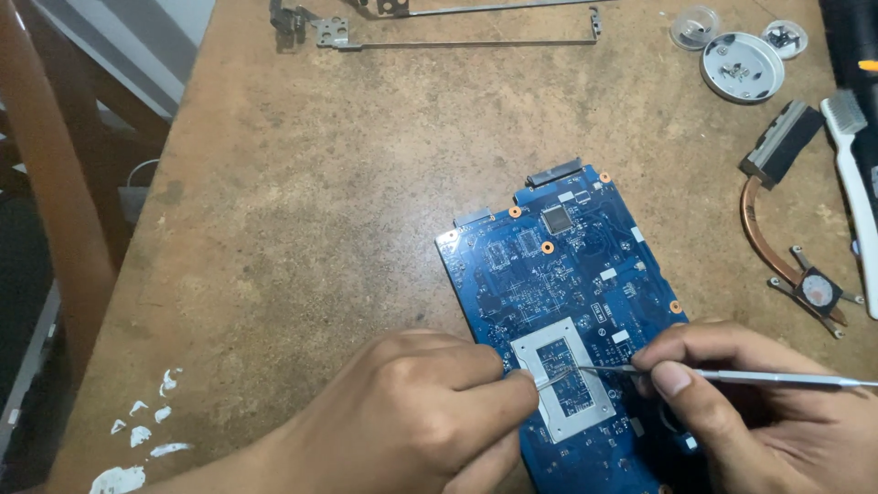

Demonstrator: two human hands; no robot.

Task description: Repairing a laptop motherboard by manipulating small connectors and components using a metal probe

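— What's the surface like?

— A worn brown table, mottled and scuffed, with white paint flecks near its left front corner. Past the left edge a reddish-brown beam slants down, with dim floor behind it.

— Where's the board?

— The blue circuit board lies flat on the table, right of centre, running from mid-table toward the person. A silver square frame sits on its near half.

— And the hands?

— The left hand rests on the board's near left edge, fingers curled in, fingertips touching the frame. The right hand pinches a thin metal tool, fingers closed narrow around the shaft; its tip reaches inside the frame.

— Anything else around?

— At the far edge, two metal hinge bars. Far right, a round white dish with screws, two small clear cups beside it, a copper heat pipe and a white brush.
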